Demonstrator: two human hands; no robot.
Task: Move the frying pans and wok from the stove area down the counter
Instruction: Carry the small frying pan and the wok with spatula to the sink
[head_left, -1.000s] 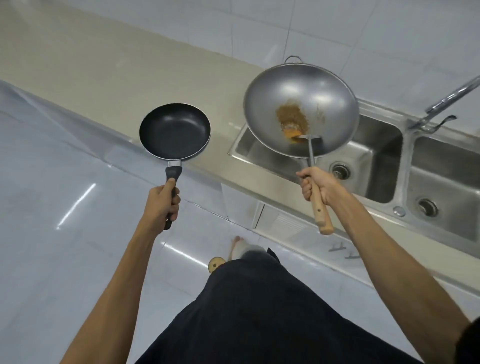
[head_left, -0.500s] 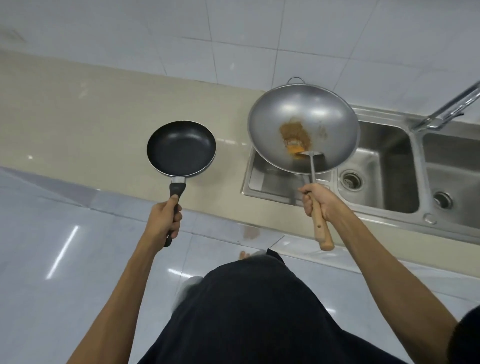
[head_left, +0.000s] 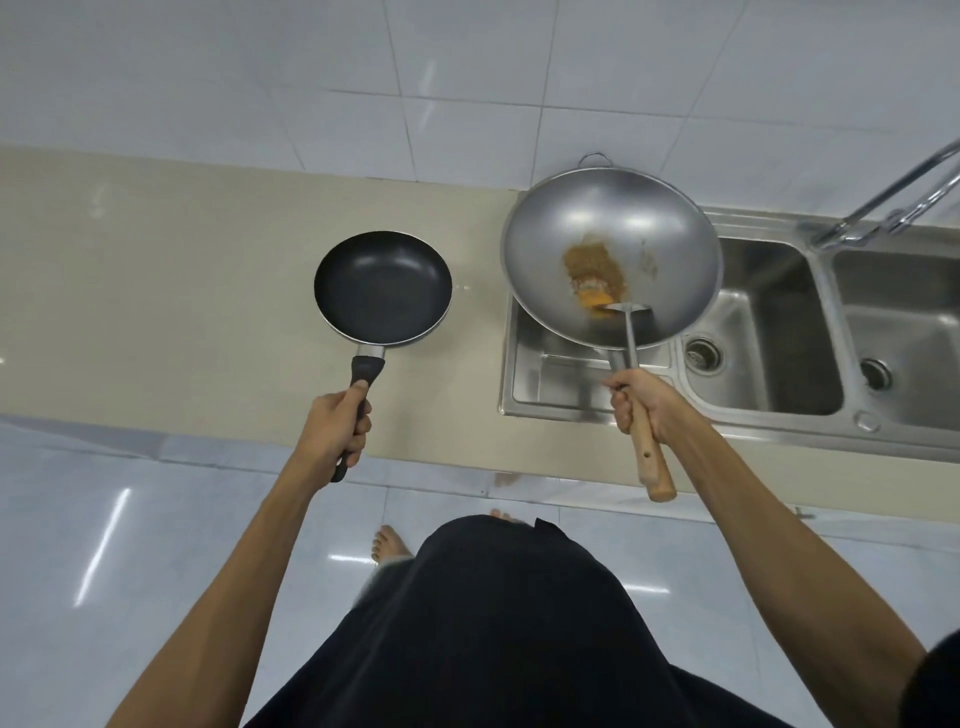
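A: Wok (head_left: 613, 260) is up in the air over the left end of the sink (head_left: 769, 332), near the worktop (head_left: 182, 291) edge. Right hand (head_left: 641, 402) is clenched on its wooden handle (head_left: 649, 452), close to the metal neck. Brown residue (head_left: 592, 267) sits in the bowl.

B: Frying pan (head_left: 383, 287)?

A: Left hand (head_left: 335, 428) is wrapped tight round the black handle (head_left: 358, 410). Pan hangs over bare worktop, well apart from the wok. Looks empty.

B: Handling?

A: My read: wok is the heavier one, wide bowl far out from the grip, so it wants to tip forward. Holding high on the handle is right. Rigid metal, nothing fragile. Residue may slide if it tilts. Frying pan looks small and light, fine one-handed, and the rubbery handle should not slip.

B: What can't you see?

A: Stove is out of frame. Can't tell how high either pan floats above the surface. Wok hides part of the drainer tray under it. Tap (head_left: 893, 202) is cut off at the right edge. There's a small loop (head_left: 596, 158) on the wok's far rim, only partly visible. Lower body in dark fabric blocks most of the floor, with bare toes (head_left: 387, 540) showing.

B: Set-down spot?

A: Open worktop to the left looks like the place.
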